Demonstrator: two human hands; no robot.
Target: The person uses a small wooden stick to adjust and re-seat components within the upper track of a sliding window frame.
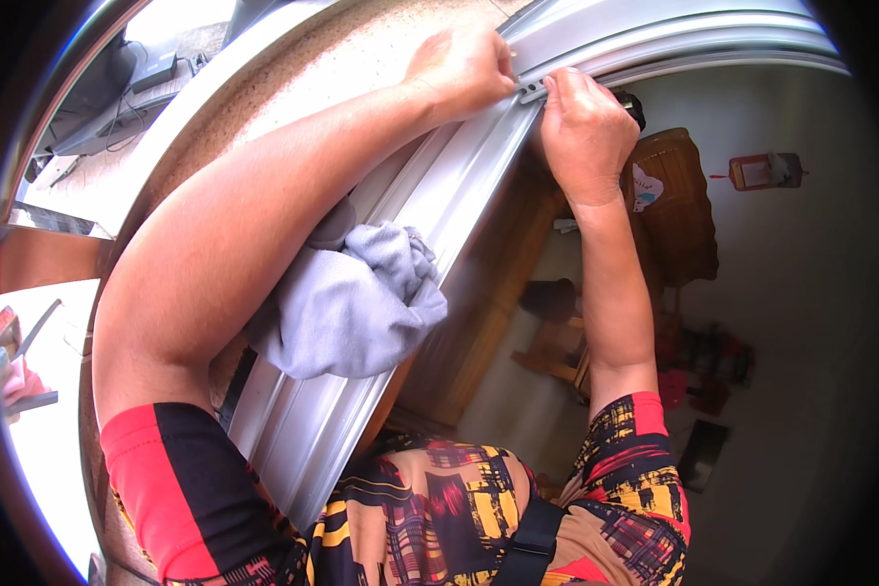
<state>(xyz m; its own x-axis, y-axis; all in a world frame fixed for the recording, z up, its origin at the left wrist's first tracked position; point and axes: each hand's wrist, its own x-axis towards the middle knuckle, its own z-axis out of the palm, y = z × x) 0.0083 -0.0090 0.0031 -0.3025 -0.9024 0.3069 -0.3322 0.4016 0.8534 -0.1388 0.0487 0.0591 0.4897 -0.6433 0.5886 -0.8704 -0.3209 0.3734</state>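
Observation:
My left hand point(467, 74) is closed at the corner of a silver metal window frame point(459, 200), its fingers bent and mostly turned out of sight. Across the corner, my right hand point(588, 132) pinches with thumb and fingers at one end of a small grey strip with dark holes point(531, 91). The strip lies against the frame between both hands; whether it is fixed there I cannot tell. Under my left forearm, a crumpled grey-lilac cloth point(356, 308) hangs over the frame's grooved lower rail, touched by neither hand.
Along the frame's outer side runs a speckled stone ledge point(293, 103). Dark equipment with cables point(132, 83) lies beyond it at the far left. Inside the room on the right are a carved wooden furniture piece point(679, 200), a wooden stool point(552, 352) and a red-framed wall hanging point(764, 172).

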